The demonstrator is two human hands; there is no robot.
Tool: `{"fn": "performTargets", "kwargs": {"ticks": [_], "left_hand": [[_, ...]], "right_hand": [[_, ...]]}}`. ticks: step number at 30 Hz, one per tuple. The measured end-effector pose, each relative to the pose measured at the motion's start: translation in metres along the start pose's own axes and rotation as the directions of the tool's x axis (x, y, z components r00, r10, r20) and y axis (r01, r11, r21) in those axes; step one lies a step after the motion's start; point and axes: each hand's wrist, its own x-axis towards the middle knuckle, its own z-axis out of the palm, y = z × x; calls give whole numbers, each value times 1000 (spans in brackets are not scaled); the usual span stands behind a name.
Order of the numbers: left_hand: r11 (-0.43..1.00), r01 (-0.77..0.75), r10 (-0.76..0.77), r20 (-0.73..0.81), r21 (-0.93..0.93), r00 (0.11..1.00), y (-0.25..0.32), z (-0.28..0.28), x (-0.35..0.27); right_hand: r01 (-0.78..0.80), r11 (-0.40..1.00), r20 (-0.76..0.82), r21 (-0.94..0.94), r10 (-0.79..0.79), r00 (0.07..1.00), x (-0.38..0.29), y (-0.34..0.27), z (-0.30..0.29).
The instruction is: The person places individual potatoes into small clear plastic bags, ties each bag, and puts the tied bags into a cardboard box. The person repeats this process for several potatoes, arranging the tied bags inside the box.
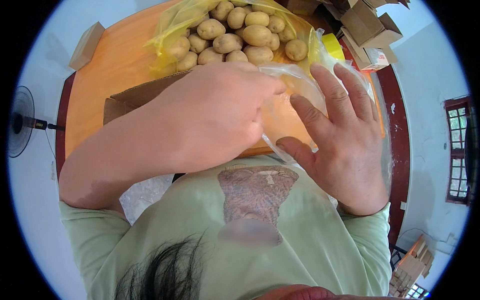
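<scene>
My left hand (240, 101) is curled, its fingers closed on the edge of a clear plastic bag (288, 112) above the table's near edge. On the bag's other side my right hand (337, 123) is spread, thumb and fingers apart, its fingertips at or close to the thin film; whether they touch it I cannot tell. Beyond both hands lies a heap of potatoes (228, 43) in an open translucent yellow plastic bag (165, 41). Partly hidden behind my left forearm, an open cardboard box (131, 95) stands on the table.
The orange table (90, 97) carries a small closed carton (87, 45) at its far left corner. A roll of yellow tape (333, 47) stands at the back right, beside more plastic film and stacked cardboard boxes (369, 26). A fan (20, 122) is at the left.
</scene>
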Motion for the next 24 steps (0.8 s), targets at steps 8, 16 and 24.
{"fn": "performTargets", "kwargs": {"ticks": [8,16,24], "left_hand": [[992,-44,36,67,120,997,-3,4,6],[1000,-22,22,-13,3,1000,-7,5,11],[948,265,-261,44,-178,964,4,22,14]], "right_hand": [[91,996,133,12,-91,987,11,3,-4],[8,999,269,34,-17,963,16,-1,1],[-107,994,43,-22,108,993,14,-4,19]]}}
